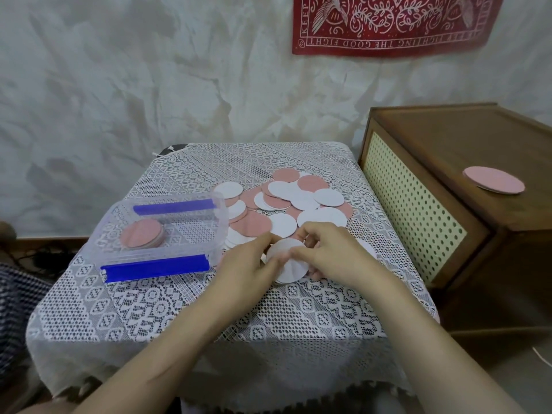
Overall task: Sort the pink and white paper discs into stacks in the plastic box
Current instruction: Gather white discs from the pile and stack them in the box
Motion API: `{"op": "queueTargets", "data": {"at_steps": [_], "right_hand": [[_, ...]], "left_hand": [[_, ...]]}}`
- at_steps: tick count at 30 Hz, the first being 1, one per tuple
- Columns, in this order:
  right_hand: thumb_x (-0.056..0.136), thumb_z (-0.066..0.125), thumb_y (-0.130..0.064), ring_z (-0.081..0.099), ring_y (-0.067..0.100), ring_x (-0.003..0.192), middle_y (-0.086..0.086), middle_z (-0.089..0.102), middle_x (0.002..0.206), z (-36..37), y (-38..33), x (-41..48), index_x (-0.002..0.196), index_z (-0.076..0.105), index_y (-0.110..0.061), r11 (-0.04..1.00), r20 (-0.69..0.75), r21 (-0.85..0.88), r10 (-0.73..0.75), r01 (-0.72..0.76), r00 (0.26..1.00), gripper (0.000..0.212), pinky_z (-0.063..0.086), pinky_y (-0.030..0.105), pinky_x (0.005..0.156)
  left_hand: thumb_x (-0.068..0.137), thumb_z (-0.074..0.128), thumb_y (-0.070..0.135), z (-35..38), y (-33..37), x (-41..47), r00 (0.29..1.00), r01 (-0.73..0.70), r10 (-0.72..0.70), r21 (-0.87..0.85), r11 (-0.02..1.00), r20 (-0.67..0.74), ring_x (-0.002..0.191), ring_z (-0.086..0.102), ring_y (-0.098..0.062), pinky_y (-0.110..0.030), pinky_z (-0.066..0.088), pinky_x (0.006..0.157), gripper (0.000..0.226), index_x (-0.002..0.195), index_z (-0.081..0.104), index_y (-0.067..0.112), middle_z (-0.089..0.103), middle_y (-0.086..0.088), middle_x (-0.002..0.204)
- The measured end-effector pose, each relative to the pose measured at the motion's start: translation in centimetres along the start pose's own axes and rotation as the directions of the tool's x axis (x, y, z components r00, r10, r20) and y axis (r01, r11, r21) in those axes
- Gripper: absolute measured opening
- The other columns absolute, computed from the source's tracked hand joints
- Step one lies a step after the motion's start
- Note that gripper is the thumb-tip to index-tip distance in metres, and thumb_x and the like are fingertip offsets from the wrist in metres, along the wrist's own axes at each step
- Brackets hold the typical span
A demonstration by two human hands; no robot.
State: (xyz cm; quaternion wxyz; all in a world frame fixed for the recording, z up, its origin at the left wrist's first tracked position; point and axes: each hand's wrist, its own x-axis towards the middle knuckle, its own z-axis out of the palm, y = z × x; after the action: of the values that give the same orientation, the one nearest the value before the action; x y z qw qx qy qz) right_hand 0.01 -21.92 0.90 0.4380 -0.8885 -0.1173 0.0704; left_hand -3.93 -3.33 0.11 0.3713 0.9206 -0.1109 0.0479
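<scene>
A loose heap of pink and white paper discs [286,201] lies across the far middle of the lace-covered table. The clear plastic box [221,222] with blue clip handles stands at the left, holding a short stack of pink discs [143,234]. Near the table's middle, my left hand [248,261] and my right hand [331,249] together hold a small stack of white discs [291,264]. The fingers of both hands curl around its edges from either side. The stack's underside is hidden.
A wooden cabinet [448,162] with a perforated cream front stands right of the table, with another stack of pink discs [494,179] on top. A red bandana [388,22] hangs on the wall. Patterned fabric [18,291] lies at the far left.
</scene>
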Motion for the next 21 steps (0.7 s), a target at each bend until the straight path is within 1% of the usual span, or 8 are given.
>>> {"op": "queueTargets", "data": {"at_steps": [2,4,6,9,12,18,20,21], "right_hand": [[0.082,0.075,-0.042,0.068,0.016,0.061,-0.004,0.067,0.080,-0.2,-0.1,-0.1,0.088,0.065,-0.028,0.997,-0.013,-0.079,-0.010,0.009,1.000,0.018,0.058,0.039,0.066],[0.083,0.075,-0.044,0.065,0.008,0.066,-0.007,0.067,0.078,-0.8,0.1,-0.3,0.084,0.065,-0.029,0.986,-0.035,-0.165,-0.005,-0.001,0.999,0.017,0.049,0.028,0.062],[0.087,0.071,-0.039,0.062,0.004,0.072,-0.011,0.064,0.085,-1.8,0.4,-0.7,0.090,0.068,-0.032,0.965,-0.070,-0.260,0.015,-0.033,0.997,0.009,0.041,0.020,0.058],[0.082,0.069,-0.044,0.059,0.013,0.094,-0.012,0.059,0.101,-2.7,1.0,-1.0,0.111,0.066,-0.033,0.884,-0.034,-0.462,0.065,-0.073,0.997,0.031,0.046,0.028,0.075],[0.078,0.071,-0.052,0.060,0.018,0.107,-0.007,0.057,0.112,-2.7,1.2,-1.3,0.100,0.061,-0.032,0.869,0.007,-0.487,0.109,-0.092,0.994,0.031,0.051,0.037,0.089],[0.074,0.075,-0.053,0.059,0.016,0.104,-0.008,0.057,0.114,-2.5,1.6,-0.8,0.102,0.059,-0.030,0.875,-0.021,-0.463,0.145,-0.138,0.989,0.040,0.050,0.036,0.085],[0.075,0.081,-0.047,0.058,0.015,0.099,-0.010,0.056,0.109,-2.6,1.6,-0.7,0.106,0.056,-0.030,0.909,-0.029,-0.387,0.156,-0.155,0.987,0.044,0.050,0.036,0.085],[0.078,0.082,-0.041,0.058,0.015,0.094,-0.009,0.058,0.104,-2.5,1.8,-0.6,0.104,0.055,-0.029,0.928,-0.038,-0.340,0.150,-0.154,0.988,0.039,0.050,0.035,0.082]], "left_hand": [[0.099,0.052,0.031,-0.2,0.1,-0.1,1.000,0.007,-0.008,0.013,1.000,0.009,0.068,0.059,0.002,-0.024,0.042,0.059,0.015,0.111,0.060,0.034,0.064,0.014,0.078],[0.099,0.051,0.027,-0.4,0.0,-0.2,1.000,0.022,-0.022,0.017,1.000,0.013,0.079,0.061,-0.005,-0.034,0.050,0.071,0.020,0.117,0.061,0.030,0.067,0.011,0.091],[0.100,0.050,0.025,-0.6,-0.1,-0.2,0.999,0.053,-0.053,0.026,0.998,0.011,0.086,0.060,-0.012,-0.035,0.049,0.075,0.024,0.121,0.060,0.028,0.066,0.008,0.098],[0.100,0.049,0.024,-0.6,-0.4,-0.1,0.997,0.077,-0.077,0.028,0.997,0.001,0.090,0.058,-0.014,-0.031,0.043,0.073,0.028,0.126,0.059,0.026,0.066,0.006,0.104],[0.100,0.048,0.023,-0.6,-0.5,-0.1,0.995,0.102,-0.102,-0.002,0.995,0.006,0.097,0.059,-0.015,-0.031,0.045,0.076,0.030,0.128,0.059,0.026,0.067,0.005,0.109],[0.102,0.046,0.023,-0.5,-0.3,0.0,0.992,0.124,-0.124,-0.034,0.992,0.022,0.114,0.054,-0.016,-0.029,0.044,0.091,0.038,0.139,0.053,0.025,0.062,0.003,0.129],[0.102,0.046,0.023,-0.4,-0.5,0.0,0.992,0.126,-0.126,-0.033,0.991,0.018,0.118,0.054,-0.016,-0.029,0.043,0.094,0.040,0.141,0.052,0.025,0.061,0.004,0.133],[0.102,0.046,0.024,-0.4,-0.6,-0.1,0.991,0.130,-0.129,-0.035,0.991,0.017,0.119,0.054,-0.015,-0.029,0.043,0.095,0.040,0.141,0.052,0.026,0.060,0.005,0.134]]}}
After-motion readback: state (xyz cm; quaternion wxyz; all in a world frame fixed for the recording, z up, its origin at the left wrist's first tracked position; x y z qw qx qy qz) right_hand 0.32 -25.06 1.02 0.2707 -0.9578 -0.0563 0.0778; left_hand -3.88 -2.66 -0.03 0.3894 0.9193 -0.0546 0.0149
